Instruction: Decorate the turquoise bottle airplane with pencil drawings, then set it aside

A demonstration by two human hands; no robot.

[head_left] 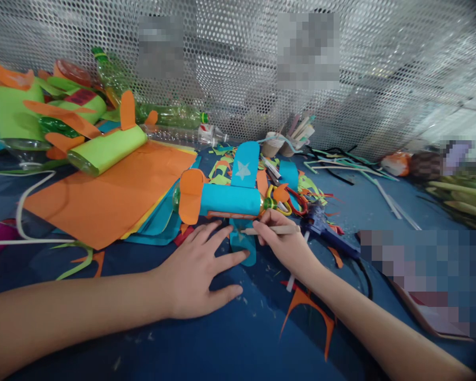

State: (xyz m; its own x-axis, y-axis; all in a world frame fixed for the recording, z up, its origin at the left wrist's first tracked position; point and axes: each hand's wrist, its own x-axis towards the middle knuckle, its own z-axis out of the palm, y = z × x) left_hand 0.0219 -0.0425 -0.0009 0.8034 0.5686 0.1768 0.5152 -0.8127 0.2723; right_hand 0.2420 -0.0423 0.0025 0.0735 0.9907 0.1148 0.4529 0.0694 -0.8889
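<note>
A blue paper-covered bottle plane (229,200) with an orange tail and a starred blue wing lies on the blue table (206,344). My left hand (198,275) rests flat just in front of it, fingers spread, fingertips touching the near blue wing piece (244,248). My right hand (281,238) grips a pale wooden stick (275,230), whose tip points left at that wing beside the plane's body.
Orange and blue paper sheets (111,196) lie to the left, with a green bottle plane (107,148) and empty bottles behind. A blue glue gun (321,225), scissors (291,203), paper scraps and cups of sticks (285,140) sit on the right. Perforated metal wall behind.
</note>
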